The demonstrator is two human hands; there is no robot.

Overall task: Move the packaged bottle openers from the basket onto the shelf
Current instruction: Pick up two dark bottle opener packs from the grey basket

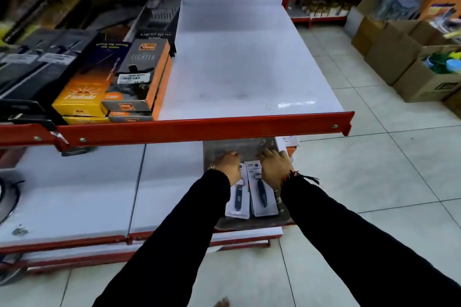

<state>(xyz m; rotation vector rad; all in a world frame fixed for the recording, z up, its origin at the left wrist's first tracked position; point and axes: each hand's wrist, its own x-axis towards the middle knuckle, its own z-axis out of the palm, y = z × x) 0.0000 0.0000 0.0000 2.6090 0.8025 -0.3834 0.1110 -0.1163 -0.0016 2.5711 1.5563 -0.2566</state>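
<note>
Two tiers of white shelving, red-edged. Upper shelf (244, 62) mostly bare, wide and white, with boxed lighters (139, 75) stacked along its 9 o'clock side. Lower shelf (74, 194) beneath it, also white, running out toward 8 o'clock.

Grey basket (239, 147) sitting on the lower shelf at its 3 o'clock end, far part tucked under the red lip of the upper shelf.

Cardboard boxes (389, 52) on the tiled floor at 2 o'clock, well apart from the shelving.

Both arms in black sleeves, reaching forward into the basket.

Left hand (230, 167) knuckles up, fingers curled down at the far end of the left package; grip itself hidden, cannot tell whether anything is pinched. Right hand (275, 166) likewise palm down, fingers bent over the far end of the right package, red thread band at the wrist; closure not visible.

Packaged bottle openers (262, 194) lying flat in the basket, two cards side by side and touching, dark handles pointing to 6 o'clock, tops partly covered by the hands.
</note>
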